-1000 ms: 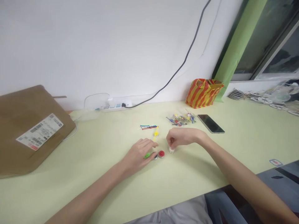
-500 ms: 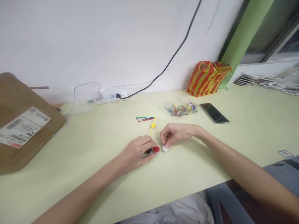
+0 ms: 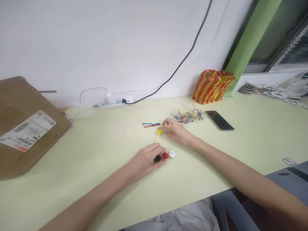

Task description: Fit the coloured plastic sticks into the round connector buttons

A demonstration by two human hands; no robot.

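My left hand (image 3: 148, 158) rests on the table, its thumb and fingers curled around a small black round plastic piece (image 3: 157, 158) and a red one (image 3: 165, 156) beside it. A white round piece (image 3: 172, 155) with a clear base stands just right of the red one, untouched. Farther back, my right hand (image 3: 175, 130) has its thumb and finger at a yellow round piece (image 3: 159, 132), which has a thin yellow strip through it. Behind the yellow piece lies a bunch of thin coloured plastic strips (image 3: 150, 124), close to my right fingertips.
Clear bags of coloured plastic parts (image 3: 186, 116) lie behind my right hand, near a phone (image 3: 219, 120). A striped bag (image 3: 211, 86) stands by the wall. A cardboard box (image 3: 31, 128) is at left, a power strip (image 3: 116, 102) at the back.
My right hand has let go of the white piece and moved back to the yellow one. My left hand stays around the black and red pieces. The view has shifted slightly.
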